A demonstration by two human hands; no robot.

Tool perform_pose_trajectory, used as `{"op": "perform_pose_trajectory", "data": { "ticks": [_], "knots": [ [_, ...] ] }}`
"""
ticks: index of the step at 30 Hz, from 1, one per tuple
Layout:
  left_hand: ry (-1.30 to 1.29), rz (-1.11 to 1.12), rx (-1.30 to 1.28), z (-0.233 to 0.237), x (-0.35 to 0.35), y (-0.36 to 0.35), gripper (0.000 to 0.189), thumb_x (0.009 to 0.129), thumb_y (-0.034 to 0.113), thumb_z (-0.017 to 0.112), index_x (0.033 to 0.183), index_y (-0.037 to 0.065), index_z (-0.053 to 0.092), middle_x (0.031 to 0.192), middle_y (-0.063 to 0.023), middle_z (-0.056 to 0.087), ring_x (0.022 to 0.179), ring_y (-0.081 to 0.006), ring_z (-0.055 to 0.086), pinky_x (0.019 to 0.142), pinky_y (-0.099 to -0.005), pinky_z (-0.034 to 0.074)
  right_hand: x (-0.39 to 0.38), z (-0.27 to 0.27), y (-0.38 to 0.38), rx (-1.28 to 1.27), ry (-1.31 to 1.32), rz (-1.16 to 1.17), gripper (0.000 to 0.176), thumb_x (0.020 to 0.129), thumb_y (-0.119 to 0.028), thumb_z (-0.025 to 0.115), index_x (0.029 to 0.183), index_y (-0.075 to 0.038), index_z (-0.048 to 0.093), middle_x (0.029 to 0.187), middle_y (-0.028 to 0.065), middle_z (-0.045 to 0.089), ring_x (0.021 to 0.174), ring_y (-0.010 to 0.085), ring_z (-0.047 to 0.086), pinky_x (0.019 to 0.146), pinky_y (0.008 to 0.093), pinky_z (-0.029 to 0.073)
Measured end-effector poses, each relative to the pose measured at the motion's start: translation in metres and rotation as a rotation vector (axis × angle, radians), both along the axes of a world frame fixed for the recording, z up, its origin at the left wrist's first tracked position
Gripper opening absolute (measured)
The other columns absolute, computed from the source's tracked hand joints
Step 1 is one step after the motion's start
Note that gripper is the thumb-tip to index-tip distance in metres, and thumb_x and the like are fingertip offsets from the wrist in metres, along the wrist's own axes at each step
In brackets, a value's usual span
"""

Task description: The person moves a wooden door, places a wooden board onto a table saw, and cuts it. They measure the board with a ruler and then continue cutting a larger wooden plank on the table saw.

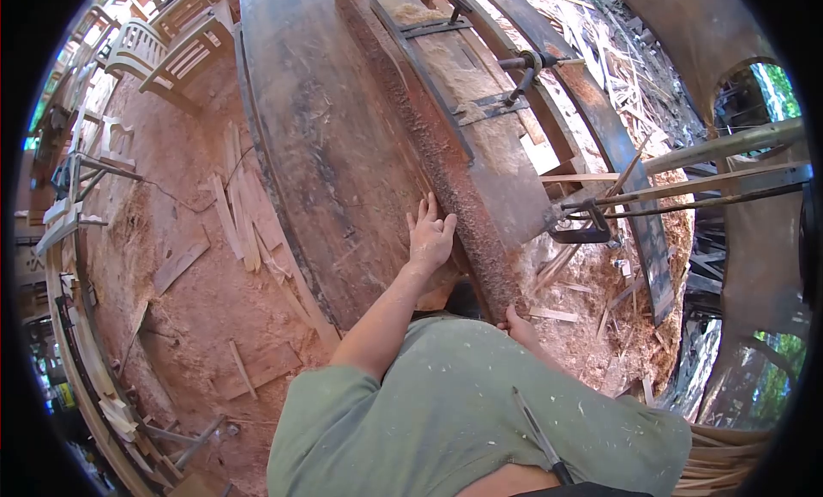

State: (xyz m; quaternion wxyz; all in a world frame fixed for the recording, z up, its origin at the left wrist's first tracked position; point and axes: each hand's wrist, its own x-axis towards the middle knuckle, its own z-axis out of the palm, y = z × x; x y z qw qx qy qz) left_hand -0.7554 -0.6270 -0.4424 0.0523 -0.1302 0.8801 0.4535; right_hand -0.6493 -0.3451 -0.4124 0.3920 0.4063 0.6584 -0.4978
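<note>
A long reddish wooden board [426, 141], rough and dusty on top, lies along a dark metal guide bar [422, 79] on a worn, sawdust-covered table [313, 146]. My left hand [431, 237] rests against the board's left side, its fingers stretched and spread. At the near end of the board, close to my body, my right hand [517, 324] is closed on its edge; the thumb shows on top and the other fingers are partly hidden.
Right of the guide bar are metal brackets and a clamp [527, 64]. Another clamp [587, 227] sits by long poles at the right. Wooden chairs [176, 56] stand at the upper left. Wood offcuts [244, 210] and sawdust cover the ground.
</note>
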Motion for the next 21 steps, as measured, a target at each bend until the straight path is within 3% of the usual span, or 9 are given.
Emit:
{"op": "perform_pose_trajectory", "data": {
  "ticks": [8,13,21],
  "knots": [
    [-0.037,-0.006,-0.027,0.003,-0.012,-0.009,0.064,0.104,0.043,0.036,0.098,-0.010,0.072,0.163,-0.0174,0.017,0.151,-0.0347,0.011,0.122,-0.0500,0.003,-0.010,0.002,-0.013,-0.057,-0.048,-0.029,0.060,0.096,-0.059,0.054,0.078,-0.003,0.061,0.064,0.0035,0.057,0.051,0.0125,0.054,0.049,0.0262,0.044],
    [-0.060,-0.027,-0.035,0.001,-0.020,-0.018,0.063,0.104,0.043,0.035,0.100,-0.008,0.072,0.163,-0.0175,0.016,0.151,-0.0348,0.011,0.122,-0.0495,0.004,-0.018,0.008,-0.029,-0.040,0.079,-0.037,0.059,0.096,-0.059,0.053,0.077,-0.003,0.061,0.062,0.0031,0.057,0.046,0.0111,0.051,0.042,0.0256,0.040],
    [-0.060,-0.026,-0.036,-0.006,-0.036,-0.032,0.063,0.104,0.044,0.036,0.102,-0.008,0.072,0.163,-0.0177,0.016,0.151,-0.0345,0.012,0.122,-0.0499,0.005,-0.031,0.009,-0.039,-0.036,0.054,0.071,0.063,0.095,-0.063,0.051,0.075,-0.004,0.062,0.058,0.0007,0.056,0.049,0.0101,0.051,0.047,0.0244,0.040]
  ]
}}
